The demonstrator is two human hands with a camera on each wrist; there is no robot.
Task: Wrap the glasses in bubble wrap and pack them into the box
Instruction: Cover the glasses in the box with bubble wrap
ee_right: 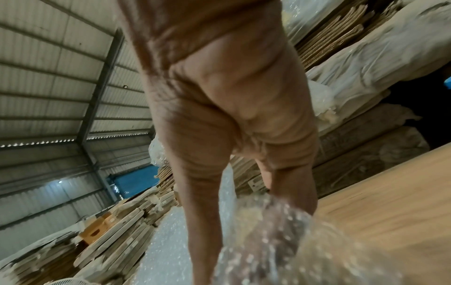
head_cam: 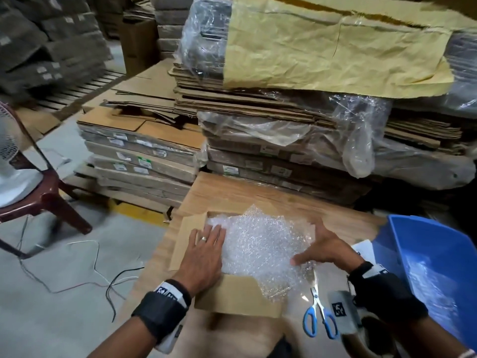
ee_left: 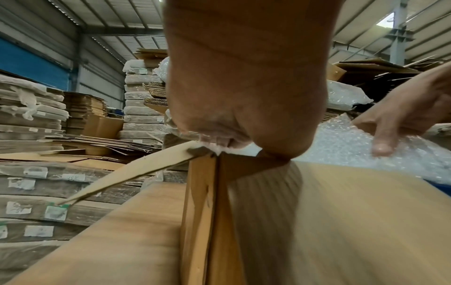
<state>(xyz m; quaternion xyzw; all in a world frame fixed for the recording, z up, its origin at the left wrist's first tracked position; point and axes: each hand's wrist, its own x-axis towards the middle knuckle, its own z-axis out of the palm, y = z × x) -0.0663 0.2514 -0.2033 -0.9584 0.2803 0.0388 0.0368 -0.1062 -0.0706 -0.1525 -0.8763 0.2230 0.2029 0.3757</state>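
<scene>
An open cardboard box [head_cam: 240, 298] sits on the wooden table [head_cam: 232, 192], filled with crumpled bubble wrap [head_cam: 260, 244] that bulges above its rim. No glass shows; whatever lies under the wrap is hidden. My left hand [head_cam: 209, 239] lies flat with straight fingers on the wrap's left edge, over the box's left flap. My right hand [head_cam: 320, 244] spreads over the wrap's right side, thumb stretched along its near edge. The left wrist view shows my left hand [ee_left: 219, 138] at the box [ee_left: 341, 212] corner. In the right wrist view my right hand [ee_right: 231, 135] reaches down beside the wrap [ee_right: 268, 241].
Blue-handled scissors [head_cam: 320, 316] lie on the table just right of the box. A blue plastic tub [head_cam: 433, 254] stands at the right edge. Stacks of flat cardboard [head_cam: 258, 112] rise behind the table. A maroon chair [head_cam: 51, 200] and loose cables stand on the floor to the left.
</scene>
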